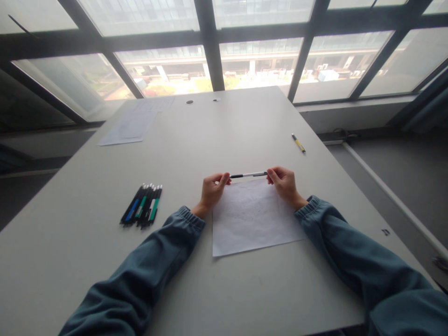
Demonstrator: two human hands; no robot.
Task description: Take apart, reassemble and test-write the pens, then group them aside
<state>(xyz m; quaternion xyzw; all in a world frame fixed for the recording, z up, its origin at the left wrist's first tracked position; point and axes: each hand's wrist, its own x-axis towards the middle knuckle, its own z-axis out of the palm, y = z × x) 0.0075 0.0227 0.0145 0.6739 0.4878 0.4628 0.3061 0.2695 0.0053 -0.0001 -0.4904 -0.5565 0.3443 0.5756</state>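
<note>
A thin white pen [248, 175] with dark ends is held level between both hands, just above the far edge of a white sheet of paper [254, 219]. My left hand [213, 190] pinches its left end with curled fingers. Its right end is pinched the same way by my right hand [284, 183]. Both sleeves are blue-grey. The sheet lies flat on the grey table [224, 280] in front of me.
Several pens [142, 206] with blue, green and black barrels lie in a row at the left. A yellow pen [298, 143] lies alone at the far right. More papers [131, 123] rest at the far left corner. Windows stand behind the table.
</note>
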